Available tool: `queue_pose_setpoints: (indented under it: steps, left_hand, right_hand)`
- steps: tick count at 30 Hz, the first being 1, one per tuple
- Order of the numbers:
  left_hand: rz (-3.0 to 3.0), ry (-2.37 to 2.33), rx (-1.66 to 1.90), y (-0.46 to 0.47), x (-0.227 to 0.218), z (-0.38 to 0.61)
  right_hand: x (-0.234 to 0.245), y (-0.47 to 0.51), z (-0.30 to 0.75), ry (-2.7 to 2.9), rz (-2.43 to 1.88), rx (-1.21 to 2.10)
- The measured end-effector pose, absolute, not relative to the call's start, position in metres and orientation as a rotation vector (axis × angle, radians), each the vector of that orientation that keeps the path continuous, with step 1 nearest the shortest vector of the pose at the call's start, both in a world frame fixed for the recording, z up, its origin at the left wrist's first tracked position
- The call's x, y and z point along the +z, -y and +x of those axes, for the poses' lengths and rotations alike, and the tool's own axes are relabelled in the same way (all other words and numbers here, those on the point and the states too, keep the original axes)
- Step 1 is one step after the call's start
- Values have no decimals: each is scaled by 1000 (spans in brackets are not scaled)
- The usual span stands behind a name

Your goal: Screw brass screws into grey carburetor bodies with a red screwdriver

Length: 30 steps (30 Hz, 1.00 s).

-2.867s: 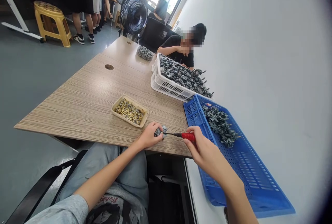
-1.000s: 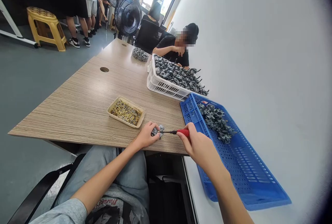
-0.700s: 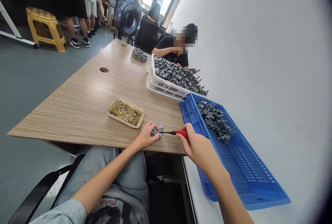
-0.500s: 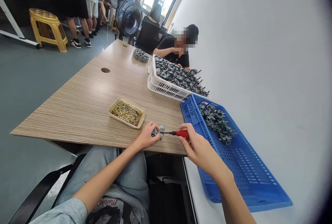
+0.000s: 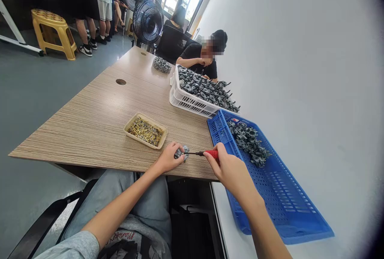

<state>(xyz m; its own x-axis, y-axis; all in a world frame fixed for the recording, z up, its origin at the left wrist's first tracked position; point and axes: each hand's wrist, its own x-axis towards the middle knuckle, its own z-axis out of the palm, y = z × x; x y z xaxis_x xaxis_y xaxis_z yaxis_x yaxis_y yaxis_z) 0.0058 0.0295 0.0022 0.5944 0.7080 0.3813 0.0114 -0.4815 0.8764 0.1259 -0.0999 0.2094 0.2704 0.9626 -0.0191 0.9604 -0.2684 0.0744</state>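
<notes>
Small grey metal part (image 5: 183, 151) sits low in the middle of the frame, right at the near edge of the wooden table (image 5: 96, 119), and the left hand (image 5: 168, 158) has it pinched between fingers and thumb, pressing it to the tabletop. The right hand (image 5: 229, 169) comes in from the lower right, fingers wrapped tight round the red handle of a screwdriver (image 5: 207, 154), shaft lying almost level and its tip meeting the part. It looks to be on a screw head, though that spot is too small to be sure. Just up and left of the hands is a shallow beige tray (image 5: 141, 140) heaped with brass screws (image 5: 146, 131). At the right a blue crate (image 5: 270, 195) runs to the lower right, with a cluster of grey parts (image 5: 247, 141) at its far end. Beyond it, a white crate (image 5: 189, 101) is piled high with more, and a seated co-worker (image 5: 199, 57) is behind that.
</notes>
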Motion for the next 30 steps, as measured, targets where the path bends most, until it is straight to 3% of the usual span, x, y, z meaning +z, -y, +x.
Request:
queue_pose_setpoints:
  steps: [6, 12, 18, 24, 28, 30]
  left_hand:
    - [1895, -580, 949, -29, 3, 6]
    - [1889, -581, 937, -29, 5, 5]
    - [1891, -579, 942, -30, 5, 5]
    - [1896, -587, 933, -30, 4, 5]
    - [1903, -583, 937, -30, 4, 5]
    - [1904, -584, 934, -29, 5, 5]
  right_hand:
    - [211, 102, 125, -2154, 2384, -184]
    - [211, 99, 120, -1758, 2390, 139]
    - [216, 101, 120, -2140, 2344, -193]
    - [211, 97, 121, -1814, 2420, 145]
    - [215, 99, 122, -2102, 2400, -184]
    - [215, 99, 122, -2097, 2385, -164]
